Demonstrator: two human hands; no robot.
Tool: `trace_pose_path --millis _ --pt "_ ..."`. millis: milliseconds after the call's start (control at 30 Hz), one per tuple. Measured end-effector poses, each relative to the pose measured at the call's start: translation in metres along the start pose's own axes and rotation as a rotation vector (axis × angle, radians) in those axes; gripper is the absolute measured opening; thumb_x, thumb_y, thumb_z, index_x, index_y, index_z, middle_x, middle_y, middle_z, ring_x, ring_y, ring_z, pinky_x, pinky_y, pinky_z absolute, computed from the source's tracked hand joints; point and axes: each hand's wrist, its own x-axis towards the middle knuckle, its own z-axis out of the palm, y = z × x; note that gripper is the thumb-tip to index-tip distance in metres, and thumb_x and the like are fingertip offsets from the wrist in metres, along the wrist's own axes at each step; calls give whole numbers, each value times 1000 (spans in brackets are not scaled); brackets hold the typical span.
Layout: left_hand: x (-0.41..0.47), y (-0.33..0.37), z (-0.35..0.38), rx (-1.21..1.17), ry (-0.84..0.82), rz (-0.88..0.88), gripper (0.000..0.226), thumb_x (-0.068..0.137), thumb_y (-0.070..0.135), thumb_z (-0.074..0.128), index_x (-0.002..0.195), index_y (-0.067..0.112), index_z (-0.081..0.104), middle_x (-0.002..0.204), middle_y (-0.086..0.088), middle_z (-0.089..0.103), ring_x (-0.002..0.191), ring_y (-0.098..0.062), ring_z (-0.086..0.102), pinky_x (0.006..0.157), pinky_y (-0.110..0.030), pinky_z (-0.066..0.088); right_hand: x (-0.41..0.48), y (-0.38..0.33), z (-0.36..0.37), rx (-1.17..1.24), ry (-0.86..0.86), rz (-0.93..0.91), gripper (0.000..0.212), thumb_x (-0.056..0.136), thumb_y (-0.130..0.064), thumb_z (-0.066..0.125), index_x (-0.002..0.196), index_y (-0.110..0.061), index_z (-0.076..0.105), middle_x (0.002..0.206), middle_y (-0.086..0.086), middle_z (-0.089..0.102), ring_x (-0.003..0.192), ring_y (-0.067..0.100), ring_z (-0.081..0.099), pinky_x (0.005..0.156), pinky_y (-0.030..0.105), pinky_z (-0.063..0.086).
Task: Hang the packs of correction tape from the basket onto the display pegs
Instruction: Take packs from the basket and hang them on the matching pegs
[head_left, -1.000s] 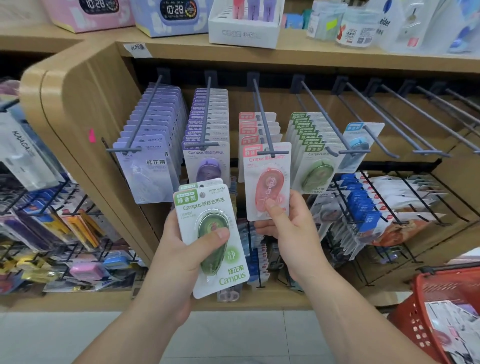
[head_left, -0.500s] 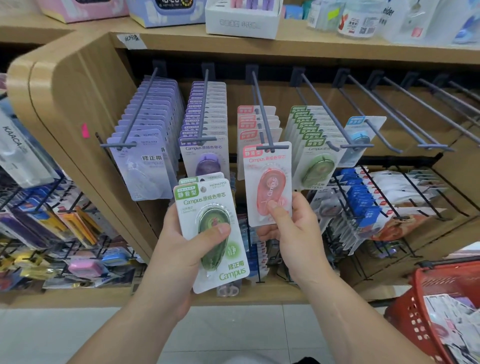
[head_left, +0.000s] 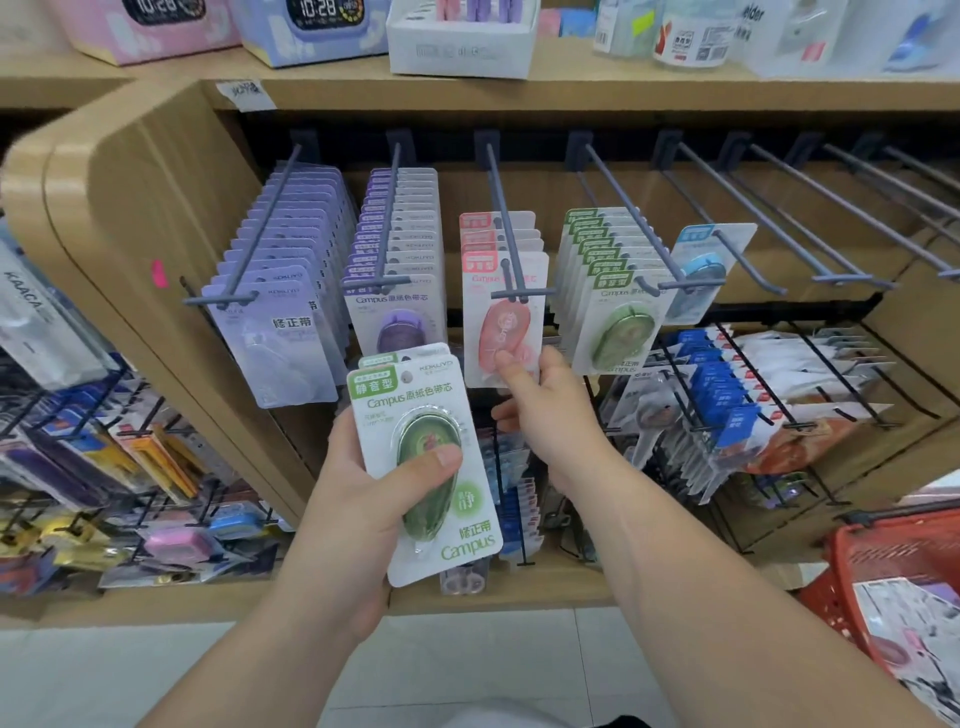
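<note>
Here, a wooden shelf (head_left: 156, 218) in a shop stands on a pale tiled floor (head_left: 467, 660). Under its top board runs a row of grey pegs (head_left: 779, 218). Five are loaded: lilac packs (head_left: 280, 332), purple packs (head_left: 400, 312), pink, green packs (head_left: 618, 322) and one blue pack (head_left: 701, 270). The pegs to the right are bare.

The right hand (head_left: 550, 415) pinches the bottom edge of the front pink pack (head_left: 501, 322), which hangs at the tip of the third peg with a few more behind it. The left hand (head_left: 358, 493) grips a green pack (head_left: 426, 457) below the purple row, thumb across the blister; a second green card edge shows behind it.

Two clock boxes (head_left: 311, 31) sit on top. Black wire racks (head_left: 727, 400) of other goods crowd below. The red basket (head_left: 852, 592) at lower right holds more packs, too blurred to count.
</note>
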Motion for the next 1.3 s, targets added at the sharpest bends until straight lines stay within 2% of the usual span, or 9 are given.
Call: trace_pose_path --millis 167,267,367,467,633,767,867,1033,1300 --pt "-2 0 -3 -22 1 -9 69 63 15 81 128 31 61 106 -1 79 87 -24 79 59 -41 62 -28 2 -14 27 -22 142 43 101 -49 54 136 -25 47 113 -7 63 94 22 74 75 41 65" --pt "0 -2 -1 -30 -3 -22 63 62 15 81 121 31 64 106 -2 80 84 -25 80 57 -40 62 -60 -6 -28 65 -99 123 35 97 -53 56 116 -25 64 105 -2 69 84 19 72 69 34 61" --pt "2 -6 6 -20 -15 -15 63 63 13 81 122 27 63 104 -4 80 85 -26 80 58 -40 62 -87 -19 -36 35 -260 -1 25 81 -51 77 90 -28 69 81 0 67 73 17 62 63 34 53" --pt "4 -10 18 -14 -45 -5 63 67 18 82 125 25 62 110 -7 79 91 -29 79 62 -45 64 -102 -23 -35 2 -333 -54 39 62 -47 86 93 -29 69 89 7 72 79 22 63 74 45 58" --pt "8 -16 36 -44 -122 -46 62 75 38 84 132 31 62 120 -3 78 106 -29 77 73 -46 64 -107 -20 -52 56 -259 -62 27 77 -36 81 99 -26 70 98 2 75 91 24 72 85 52 60" --pt "13 -27 47 -7 -180 -40 54 78 28 75 130 35 63 124 1 76 114 -28 74 89 -53 61 -107 -14 -76 178 -202 -17 29 86 -27 68 113 -18 64 104 -1 75 97 16 72 81 33 59" --pt "16 -32 58 57 -223 -16 67 77 18 76 139 31 57 129 1 75 118 -26 72 97 -54 57 -102 -10 -92 285 -198 2 29 89 -23 65 116 -15 59 109 10 73 93 22 71 71 36 58" --pt "23 -34 71 106 -141 -8 69 77 15 89 136 32 58 122 -1 77 109 -24 76 88 -47 62 -90 -4 -115 347 -139 -13 29 88 -25 69 114 -19 58 110 13 70 85 25 69 54 38 58" --pt "24 -33 89 72 45 31 60 71 27 78 127 38 62 111 7 79 95 -16 79 68 -32 62 -57 -4 -137 193 -79 -88 22 99 -16 62 116 -30 56 106 -12 72 94 16 72 67 43 62"
